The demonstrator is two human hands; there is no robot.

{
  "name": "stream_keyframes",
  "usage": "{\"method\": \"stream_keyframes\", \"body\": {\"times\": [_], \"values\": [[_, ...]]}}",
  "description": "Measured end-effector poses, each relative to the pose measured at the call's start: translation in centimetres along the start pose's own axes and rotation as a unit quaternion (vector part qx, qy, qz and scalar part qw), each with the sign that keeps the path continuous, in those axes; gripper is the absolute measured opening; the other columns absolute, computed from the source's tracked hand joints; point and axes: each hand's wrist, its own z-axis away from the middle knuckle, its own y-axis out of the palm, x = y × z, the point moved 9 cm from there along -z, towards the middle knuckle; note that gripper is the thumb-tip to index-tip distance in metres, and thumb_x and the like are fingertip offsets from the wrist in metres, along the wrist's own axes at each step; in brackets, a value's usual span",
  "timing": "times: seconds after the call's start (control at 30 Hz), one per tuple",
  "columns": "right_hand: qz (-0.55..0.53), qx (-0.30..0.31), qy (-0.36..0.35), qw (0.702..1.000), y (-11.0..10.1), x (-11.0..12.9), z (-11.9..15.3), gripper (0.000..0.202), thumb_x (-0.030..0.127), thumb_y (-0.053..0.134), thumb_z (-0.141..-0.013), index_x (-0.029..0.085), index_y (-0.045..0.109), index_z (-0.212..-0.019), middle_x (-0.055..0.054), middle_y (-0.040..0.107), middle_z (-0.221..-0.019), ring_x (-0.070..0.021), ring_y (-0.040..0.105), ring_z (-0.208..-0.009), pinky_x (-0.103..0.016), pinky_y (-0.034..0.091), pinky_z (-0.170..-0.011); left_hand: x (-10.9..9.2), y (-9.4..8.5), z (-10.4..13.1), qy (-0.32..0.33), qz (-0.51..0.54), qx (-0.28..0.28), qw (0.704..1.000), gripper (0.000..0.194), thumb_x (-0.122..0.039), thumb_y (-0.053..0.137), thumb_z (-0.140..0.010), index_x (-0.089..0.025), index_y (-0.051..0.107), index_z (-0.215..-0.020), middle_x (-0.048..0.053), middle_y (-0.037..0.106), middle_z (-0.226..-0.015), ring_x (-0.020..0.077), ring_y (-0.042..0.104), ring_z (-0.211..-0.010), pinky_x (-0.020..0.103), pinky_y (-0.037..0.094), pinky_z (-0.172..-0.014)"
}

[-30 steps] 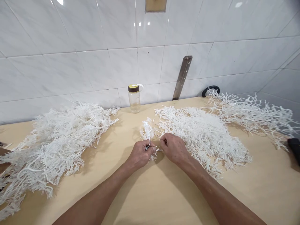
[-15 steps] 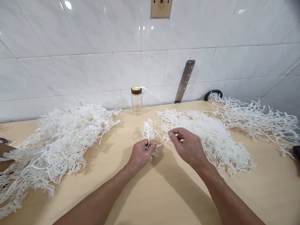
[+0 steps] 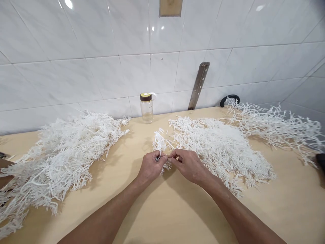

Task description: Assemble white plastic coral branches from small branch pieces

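My left hand is closed on a branching white plastic piece, whose thin twigs stick out above and below the fingers. Thumb and forefinger of my right hand are pinched together at the left fingertips, by the end of a thin twig; the pinched bit is too small to make out fully. Right of the hands lies a wide heap of small white plastic twigs. To the left is a larger, taller pile of branching white pieces.
A clear bottle with a yellow and dark lid stands near the tiled wall. A metal strip with holes leans there. Behind on the right are a black curved handle and looser white branches. Everything rests on a wooden table.
My right hand has moved left and down from the heap's edge to meet my left fingertips. The left hand still grips the white piece. The view has shifted slightly.
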Motion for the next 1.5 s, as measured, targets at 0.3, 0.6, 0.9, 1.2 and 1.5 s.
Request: {"method": "stream_keyframes", "body": {"times": [0.3, 0.6, 0.9, 1.2, 1.5], "values": [[0.071, -0.073, -0.122, 0.987, 0.5, 2.1, 0.6, 0.016, 0.016, 0.048, -0.091, 0.019, 0.058, -0.078, -0.001, 0.061, -0.073, -0.0146, 0.054, -0.065, -0.027, 0.036, -0.062, 0.2, -0.3, -0.2, -0.020, 0.056, -0.019, 0.998, 0.022, -0.036, 0.064, -0.074, -0.016, 0.063, -0.066, 0.000, 0.058, -0.063, 0.0136, 0.051, -0.061, 0.024, 0.040, -0.061], [0.051, -0.053, -0.145, 0.987, 0.6, 4.2, 1.6, 0.016, 0.014, 0.046, -0.089, 0.020, 0.055, -0.076, -0.001, 0.059, -0.072, -0.0134, 0.051, -0.061, -0.027, 0.038, -0.059, 1.0, -2.0, -0.8, -0.056, 0.137, -0.084, 0.985, 0.024, -0.037, 0.068, -0.070, -0.016, 0.057, -0.064, -0.004, 0.050, -0.057, 0.0098, 0.044, -0.055, 0.022, 0.036, -0.055], [-0.041, -0.201, -0.023, 0.978, -4.3, -0.3, 0.7, 0.010, 0.030, 0.060, -0.085, 0.021, 0.064, -0.083, -0.001, 0.067, -0.073, -0.0163, 0.060, -0.063, -0.027, 0.047, -0.059, 0.6, -1.2, -0.5, -0.061, 0.139, -0.026, 0.988, 0.036, -0.049, 0.069, -0.075, -0.014, 0.063, -0.072, -0.005, 0.045, -0.052, 0.0056, 0.033, -0.043, 0.019, 0.024, -0.041], [0.104, -0.338, -0.016, 0.935, -8.0, -1.6, 1.5, 0.019, 0.026, 0.053, -0.083, 0.017, 0.064, -0.095, -0.011, 0.064, -0.096, -0.0145, 0.054, -0.056, -0.033, 0.045, -0.062, 0.3, -1.3, -0.2, -0.073, 0.161, -0.027, 0.984, 0.039, -0.054, 0.069, -0.075, -0.016, 0.062, -0.068, -0.006, 0.038, -0.052, 0.0047, 0.032, -0.039, 0.018, 0.024, -0.037], [-0.067, -0.044, 0.004, 0.997, -0.9, 0.1, 0.0, 0.029, 0.044, 0.052, -0.089, 0.021, 0.069, -0.082, -0.001, 0.068, -0.072, -0.0156, 0.057, -0.059, -0.028, 0.042, -0.057, -0.8, -1.4, -0.2, -0.038, 0.168, -0.031, 0.985, 0.041, -0.054, 0.074, -0.070, -0.014, 0.070, -0.073, -0.002, 0.056, -0.062, 0.0089, 0.046, -0.054, 0.020, 0.036, -0.047]]}}
